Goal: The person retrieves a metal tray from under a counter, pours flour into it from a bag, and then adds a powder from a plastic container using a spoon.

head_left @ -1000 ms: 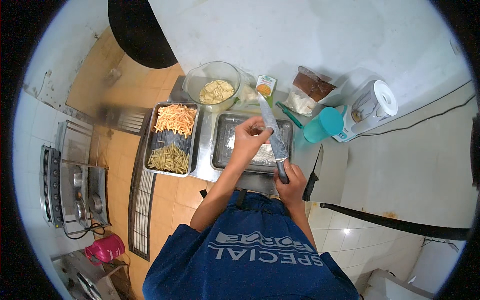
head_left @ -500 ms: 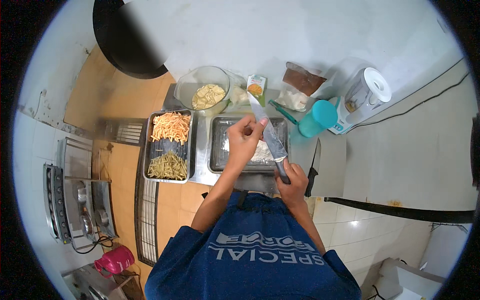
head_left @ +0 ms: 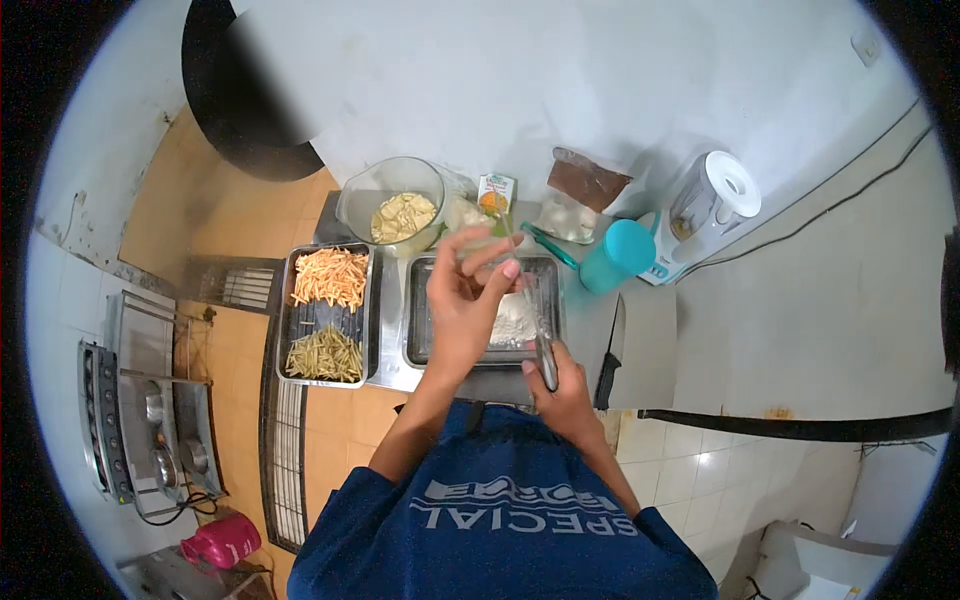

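My right hand [head_left: 566, 402] is closed round the dark handle of a kitchen knife [head_left: 546, 362]. The blade points away from me and is turned nearly edge-on, so it shows only as a thin blurred strip. Just left of the blade, my left hand [head_left: 465, 310] is raised with its fingers apart; whether a fingertip touches the blade is hidden. Both hands are over a dark metal tray [head_left: 418, 342] that holds a heap of white powder [head_left: 514, 322], partly covered by the hands and knife.
Left of it, another tray [head_left: 370, 350] holds orange and yellow-green strips. Behind stand a glass bowl [head_left: 352, 212] of pale slices, a small carton [head_left: 496, 190], bags [head_left: 568, 220], a teal jug [head_left: 617, 257] and a blender [head_left: 700, 215]. A second knife [head_left: 608, 368] lies at right.
The knife has rotated from showing its broad blade face to nearly edge-on. My left hand has shifted off the blade, its fingers spreading. The whole view has shifted slightly.
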`<action>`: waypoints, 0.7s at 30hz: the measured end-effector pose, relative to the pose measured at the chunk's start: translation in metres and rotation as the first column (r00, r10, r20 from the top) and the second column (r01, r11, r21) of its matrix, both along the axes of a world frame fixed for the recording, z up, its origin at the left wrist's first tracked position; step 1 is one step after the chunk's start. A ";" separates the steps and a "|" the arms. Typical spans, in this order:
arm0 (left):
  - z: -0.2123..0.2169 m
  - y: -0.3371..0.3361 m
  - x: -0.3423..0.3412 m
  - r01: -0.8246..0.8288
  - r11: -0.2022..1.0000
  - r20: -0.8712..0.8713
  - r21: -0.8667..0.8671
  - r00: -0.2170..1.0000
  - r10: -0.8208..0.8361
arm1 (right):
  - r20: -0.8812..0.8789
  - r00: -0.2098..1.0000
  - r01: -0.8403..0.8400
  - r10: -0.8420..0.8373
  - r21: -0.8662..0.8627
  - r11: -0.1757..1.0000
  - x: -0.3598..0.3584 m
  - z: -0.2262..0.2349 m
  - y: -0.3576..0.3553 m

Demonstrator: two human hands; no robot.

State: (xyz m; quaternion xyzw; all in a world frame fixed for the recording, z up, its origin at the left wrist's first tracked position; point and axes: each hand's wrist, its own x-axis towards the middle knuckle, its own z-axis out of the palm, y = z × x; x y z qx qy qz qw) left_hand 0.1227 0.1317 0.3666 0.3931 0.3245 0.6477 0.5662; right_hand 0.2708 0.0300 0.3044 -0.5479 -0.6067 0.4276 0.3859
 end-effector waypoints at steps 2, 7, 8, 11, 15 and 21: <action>0.000 -0.009 -0.002 0.040 0.998 -0.016 0.043 0.999 -0.040 | 0.110 0.984 0.123 -0.140 0.149 0.981 -0.006 0.000 0.005; -0.004 -0.018 -0.001 -0.029 0.999 -0.103 0.033 0.994 0.032 | 0.187 0.946 0.193 -0.266 0.336 0.922 -0.018 -0.001 0.009; 0.000 -0.019 0.000 -0.066 0.997 -0.027 -0.037 0.998 0.065 | 0.171 0.947 0.201 -0.272 0.344 0.917 -0.019 0.000 0.009; -0.008 -0.016 -0.010 -0.018 0.988 -0.039 -0.155 0.999 0.012 | 0.192 0.946 0.177 -0.262 0.369 0.912 -0.015 -0.005 0.009; -0.013 -0.014 -0.015 0.032 0.983 0.033 -0.182 0.999 -0.026 | 0.132 0.975 0.143 -0.179 0.246 0.959 -0.015 -0.005 0.007; -0.019 -0.008 -0.012 -0.004 0.991 -0.050 -0.134 0.999 -0.003 | 0.082 0.975 0.177 -0.208 0.284 0.942 -0.021 -0.006 0.007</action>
